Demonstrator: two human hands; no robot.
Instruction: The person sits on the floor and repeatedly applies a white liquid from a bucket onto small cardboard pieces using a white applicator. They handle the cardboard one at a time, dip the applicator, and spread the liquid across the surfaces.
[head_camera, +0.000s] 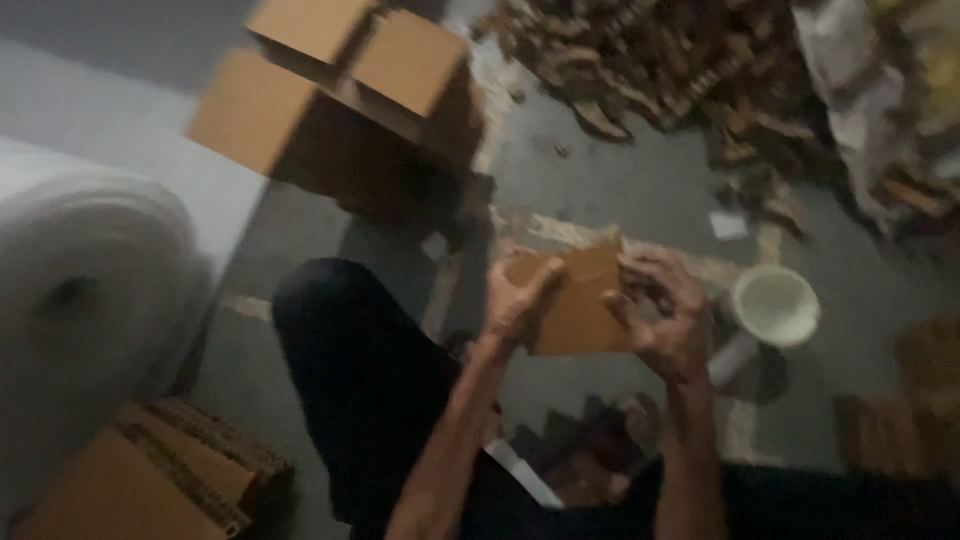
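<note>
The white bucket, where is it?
In the head view, the white bucket stands on the grey floor at the right, just beside the right hand that holds the cardboard piece.

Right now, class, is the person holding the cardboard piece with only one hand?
No: the left hand and the right hand both grip the cardboard piece.

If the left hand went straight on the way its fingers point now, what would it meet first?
The left hand points up and right, across the cardboard piece it holds with the right hand. Beyond lies bare floor, then probably the pile of brown scraps; depth is unclear.
</note>
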